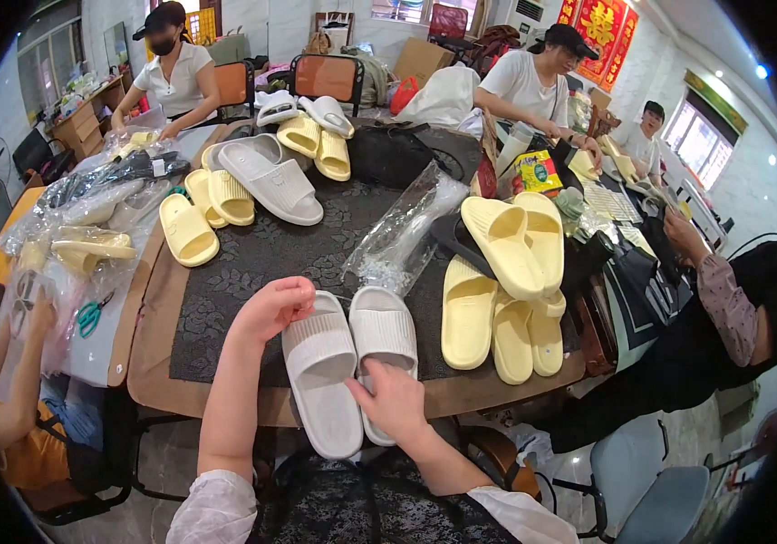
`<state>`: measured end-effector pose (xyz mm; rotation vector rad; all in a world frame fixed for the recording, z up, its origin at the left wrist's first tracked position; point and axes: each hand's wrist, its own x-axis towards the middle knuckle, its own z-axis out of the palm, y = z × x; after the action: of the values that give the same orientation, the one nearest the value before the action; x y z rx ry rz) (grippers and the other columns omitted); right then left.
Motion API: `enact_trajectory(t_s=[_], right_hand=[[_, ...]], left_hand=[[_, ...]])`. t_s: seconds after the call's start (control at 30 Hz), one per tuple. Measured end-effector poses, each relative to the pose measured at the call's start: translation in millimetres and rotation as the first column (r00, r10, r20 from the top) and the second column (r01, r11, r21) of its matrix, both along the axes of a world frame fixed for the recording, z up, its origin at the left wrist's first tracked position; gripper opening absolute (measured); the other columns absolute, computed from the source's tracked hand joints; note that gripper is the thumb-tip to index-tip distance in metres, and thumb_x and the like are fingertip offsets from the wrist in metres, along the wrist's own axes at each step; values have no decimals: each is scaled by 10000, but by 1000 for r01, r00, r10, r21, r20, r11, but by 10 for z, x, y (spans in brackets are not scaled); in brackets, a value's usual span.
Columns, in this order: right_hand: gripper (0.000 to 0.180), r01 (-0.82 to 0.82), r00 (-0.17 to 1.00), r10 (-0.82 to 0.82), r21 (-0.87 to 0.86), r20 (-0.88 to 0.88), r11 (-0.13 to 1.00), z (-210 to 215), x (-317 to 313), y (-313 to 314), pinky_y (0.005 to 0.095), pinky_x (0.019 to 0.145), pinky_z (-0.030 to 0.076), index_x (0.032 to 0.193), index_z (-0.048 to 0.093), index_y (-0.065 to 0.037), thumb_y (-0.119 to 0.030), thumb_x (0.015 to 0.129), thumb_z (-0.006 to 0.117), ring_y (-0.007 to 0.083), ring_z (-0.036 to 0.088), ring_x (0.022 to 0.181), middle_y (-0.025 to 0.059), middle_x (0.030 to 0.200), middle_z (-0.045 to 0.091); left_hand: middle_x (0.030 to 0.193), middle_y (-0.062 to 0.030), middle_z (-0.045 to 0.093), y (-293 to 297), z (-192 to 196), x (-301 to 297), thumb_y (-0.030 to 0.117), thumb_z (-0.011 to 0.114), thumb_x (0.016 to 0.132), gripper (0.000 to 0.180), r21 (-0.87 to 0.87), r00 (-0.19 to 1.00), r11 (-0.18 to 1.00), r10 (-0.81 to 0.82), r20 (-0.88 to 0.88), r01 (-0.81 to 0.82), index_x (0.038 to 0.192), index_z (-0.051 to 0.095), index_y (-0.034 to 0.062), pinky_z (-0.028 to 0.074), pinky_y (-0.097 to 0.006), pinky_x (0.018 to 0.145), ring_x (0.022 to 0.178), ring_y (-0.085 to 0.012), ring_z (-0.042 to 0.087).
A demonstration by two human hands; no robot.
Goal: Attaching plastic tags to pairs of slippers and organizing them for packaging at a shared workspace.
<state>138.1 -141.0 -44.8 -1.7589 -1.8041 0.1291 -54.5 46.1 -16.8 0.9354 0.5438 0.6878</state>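
Note:
A pair of light grey slide slippers, the left one [327, 422] and the right one [385, 322], lies side by side at the near table edge, toes pointing away from me. My left hand [281, 304] is curled closed beside the left slipper's strap; whatever its fingers hold, if anything, is hidden. My right hand [391, 399] grips the right slipper at its foot opening. Its fingers reach in behind the strap, partly hidden, and the thumb lies across the gap between both slippers.
Pale yellow slippers [468, 313] are piled to the right. More yellow slippers [187, 231] and a larger grey slipper [270, 181] lie far left. A clear plastic bag [406, 231] is just beyond the pair. Green-handled scissors [89, 317] rest on the left table. Several people work around.

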Motion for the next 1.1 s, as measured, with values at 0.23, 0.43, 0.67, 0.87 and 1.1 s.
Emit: enact_trajectory(t_s=[0.23, 0.43, 0.67, 0.87, 1.1], right_hand=[[279, -76, 993, 77, 9, -88, 997, 83, -60, -14, 392, 567, 504, 886, 639, -88, -351, 814, 696, 272, 627, 619, 77, 670, 620], [186, -137, 990, 139, 290, 14, 947, 309, 90, -191, 365, 508, 456, 715, 613, -87, -210, 724, 752, 229, 571, 525, 26, 589, 572], [179, 62, 957, -214, 582, 195, 811, 1525, 835, -37, 390, 553, 464, 739, 620, -74, -182, 696, 757, 273, 585, 545, 70, 623, 606], [292, 346, 850, -490, 498, 193, 795, 2210, 2083, 959, 433, 630, 492, 815, 627, -40, -326, 776, 671, 312, 641, 699, 114, 703, 640], [429, 575, 741, -530, 19, 413, 818, 2162, 3047, 1786, 431, 813, 522, 968, 713, -52, -432, 771, 671, 341, 673, 894, 171, 932, 707]], left_hand=[[806, -93, 642, -35, 3, -155, 147, 709, 807, 181, 271, 941, 920, -320, 107, 282, 855, 627, -7, 494, -281, 667, 700, -162, 591], [1120, -259, 612, -120, 223, -322, 231, 730, 787, 413, 438, 866, 862, -405, 294, 255, 1061, 657, -69, 563, -360, 828, 1034, -312, 630], [1177, -128, 627, 135, -14, -373, 230, 596, 937, 338, 45, 787, 981, 125, 604, -190, 1219, 595, 44, 527, -291, 780, 1051, -240, 606], [1075, -86, 654, 66, -107, -105, 194, 602, 927, 201, -92, 881, 989, 148, 450, -119, 1079, 624, 66, 515, -275, 742, 885, -181, 626], [963, -45, 665, 85, -151, 127, 178, 629, 903, 187, -108, 975, 981, 178, 133, -164, 1060, 623, 75, 480, -226, 633, 784, -128, 607]])
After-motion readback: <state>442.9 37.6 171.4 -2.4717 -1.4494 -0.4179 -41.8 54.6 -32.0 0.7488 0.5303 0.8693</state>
